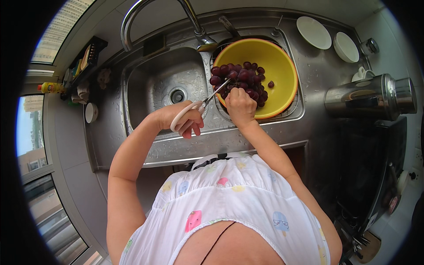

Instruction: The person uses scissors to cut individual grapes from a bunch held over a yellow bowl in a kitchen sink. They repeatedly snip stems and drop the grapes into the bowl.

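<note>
My left hand (pixel 169 115) grips a pair of scissors (pixel 213 96) with pale pinkish-white handles. Their metal blades reach up and right into a bunch of dark red grapes (pixel 243 77). My right hand (pixel 242 103) is closed at the near side of the bunch and holds it; the fingertips and the stem within them are hidden. The bunch is over the left part of a yellow bowl (pixel 283 63) with an orange rim, and some grapes overlap that rim. One loose grape (pixel 271 84) is inside the bowl, right of the bunch.
Left of the bowl is a wet steel sink basin (pixel 145 86) under a chrome faucet (pixel 195 23). A wire rack (pixel 296 106) shows beneath the bowl. To the right are a white plate (pixel 314 32), a white bowl (pixel 346 47) and a steel thermos (pixel 361 97) lying on its side.
</note>
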A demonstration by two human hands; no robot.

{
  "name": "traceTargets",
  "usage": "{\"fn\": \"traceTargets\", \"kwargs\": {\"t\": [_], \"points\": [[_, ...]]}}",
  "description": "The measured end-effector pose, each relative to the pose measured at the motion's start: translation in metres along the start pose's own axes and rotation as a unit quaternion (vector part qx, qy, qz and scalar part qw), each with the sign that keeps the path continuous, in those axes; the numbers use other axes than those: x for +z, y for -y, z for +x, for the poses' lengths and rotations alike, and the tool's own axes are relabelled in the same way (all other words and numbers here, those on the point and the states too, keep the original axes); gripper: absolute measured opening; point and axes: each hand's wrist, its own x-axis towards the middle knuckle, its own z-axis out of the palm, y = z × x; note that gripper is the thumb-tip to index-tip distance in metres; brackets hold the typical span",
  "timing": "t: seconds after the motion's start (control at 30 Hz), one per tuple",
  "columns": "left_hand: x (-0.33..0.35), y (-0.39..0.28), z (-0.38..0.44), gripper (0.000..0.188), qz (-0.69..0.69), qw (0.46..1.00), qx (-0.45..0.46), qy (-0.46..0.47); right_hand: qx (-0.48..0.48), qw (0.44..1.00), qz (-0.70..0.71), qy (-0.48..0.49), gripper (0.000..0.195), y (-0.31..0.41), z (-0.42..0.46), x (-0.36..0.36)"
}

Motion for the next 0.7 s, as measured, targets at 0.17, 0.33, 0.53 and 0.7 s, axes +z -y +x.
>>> {"fn": "traceTargets", "kwargs": {"t": [0.17, 0.33, 0.53, 0.7], "points": [[-0.026, -0.008, 0.001, 0.031, 0.093, 0.995, 0.011, 0.029, -0.018, 0.998, 0.053, -0.01, 0.013, -0.006, 0.003, -0.005], [-0.055, -0.068, -0.003, 0.039, 0.422, 0.904, -0.019, -0.066, -0.058, 0.994, 0.093, -0.008, 0.015, -0.022, 0.006, -0.011], [-0.038, -0.128, -0.003, 0.037, 0.696, 0.711, 0.021, -0.099, -0.06, 0.995, 0.079, -0.016, 0.019, -0.02, 0.003, -0.007], [-0.031, -0.151, 0.015, 0.035, 0.727, 0.682, 0.013, -0.079, -0.054, 0.996, 0.051, -0.038, 0.026, -0.016, 0.002, -0.004]]}}
